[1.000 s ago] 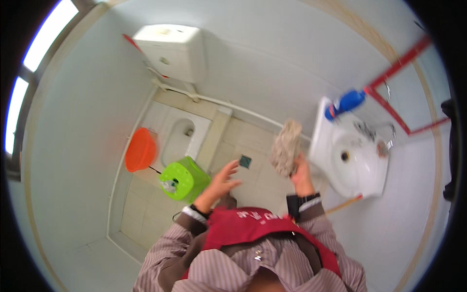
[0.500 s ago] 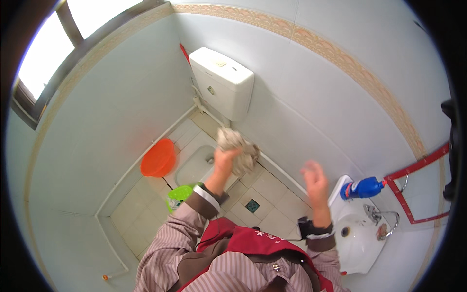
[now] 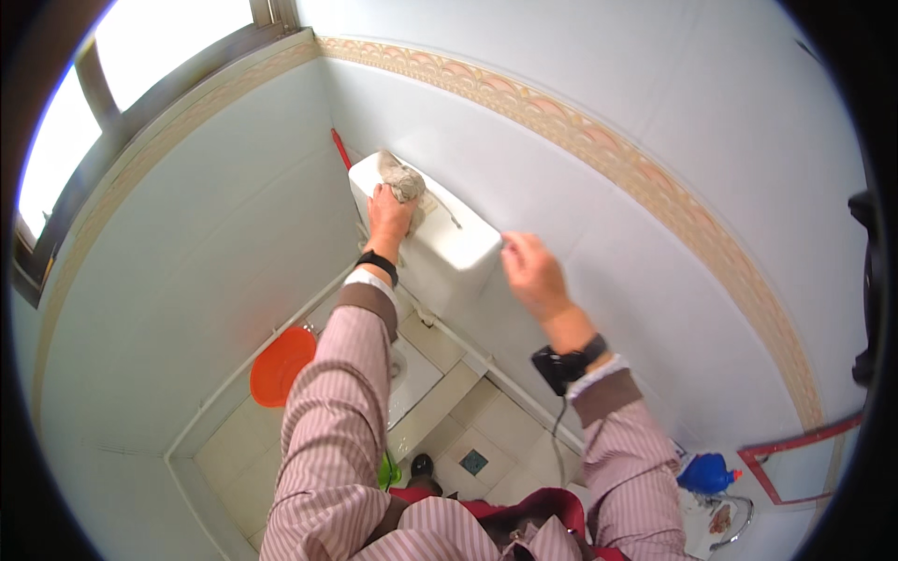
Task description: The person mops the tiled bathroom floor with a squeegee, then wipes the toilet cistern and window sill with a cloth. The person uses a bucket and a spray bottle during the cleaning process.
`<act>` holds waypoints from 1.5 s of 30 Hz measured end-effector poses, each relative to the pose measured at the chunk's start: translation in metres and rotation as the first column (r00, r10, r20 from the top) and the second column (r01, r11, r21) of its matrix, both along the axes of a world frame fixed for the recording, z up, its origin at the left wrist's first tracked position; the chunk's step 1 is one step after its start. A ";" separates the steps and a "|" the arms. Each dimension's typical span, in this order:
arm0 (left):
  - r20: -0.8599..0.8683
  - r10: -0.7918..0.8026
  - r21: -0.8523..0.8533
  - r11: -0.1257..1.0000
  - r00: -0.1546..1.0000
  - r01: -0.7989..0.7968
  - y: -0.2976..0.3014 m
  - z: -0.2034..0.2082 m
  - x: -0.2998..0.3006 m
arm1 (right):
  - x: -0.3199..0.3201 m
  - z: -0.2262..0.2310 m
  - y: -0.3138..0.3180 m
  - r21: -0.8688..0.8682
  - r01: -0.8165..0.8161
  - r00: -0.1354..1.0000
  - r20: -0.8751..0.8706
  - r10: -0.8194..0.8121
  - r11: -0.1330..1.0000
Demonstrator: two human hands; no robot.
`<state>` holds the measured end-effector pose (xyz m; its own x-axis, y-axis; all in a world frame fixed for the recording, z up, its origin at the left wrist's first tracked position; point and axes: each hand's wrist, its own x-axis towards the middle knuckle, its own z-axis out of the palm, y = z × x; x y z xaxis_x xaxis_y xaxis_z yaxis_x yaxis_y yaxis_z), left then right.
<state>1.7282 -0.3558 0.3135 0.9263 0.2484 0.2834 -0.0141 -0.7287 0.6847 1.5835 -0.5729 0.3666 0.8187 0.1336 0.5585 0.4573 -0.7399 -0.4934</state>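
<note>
Head view, upper centre of the frame: our left grip [image 3: 393, 211] clasps a grey cloth [image 3: 403, 182] on the white tank [image 3: 472, 245]; spreading it flatter, we judge, gives fuller contact. Whether our right grip [image 3: 535, 271], near the tank's corner, is closed, we cannot tell.

Tiny bathroom tbh. Pale blue-grey walls [image 3: 215, 187] w/ a beige patterned border strip [image 3: 561, 103] running across. Dark-framed window [image 3: 168, 42] upper L, glass blown out white. Beige tile floor [image 3: 505, 435] w/ small green drain cover [image 3: 474, 461]. Red-framed mirror [image 3: 795, 472] btm R, nr a white sink [image 3: 697, 524] + chrome tap [image 3: 750, 512].
</note>
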 end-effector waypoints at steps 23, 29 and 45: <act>0.209 -0.842 0.617 0.508 0.498 0.601 -0.078 -0.004 -0.081 | -0.052 0.108 -0.135 -0.284 0.063 0.972 0.235 0.006 0.957; 0.051 -0.693 0.404 0.673 0.719 0.620 -0.045 0.011 0.001 | -0.054 0.099 -0.139 -0.343 0.058 0.943 0.327 0.061 0.938; 0.022 -0.107 0.407 0.909 0.994 0.089 0.025 0.008 0.104 | -0.060 0.100 -0.140 -0.468 0.128 0.938 0.343 0.047 0.874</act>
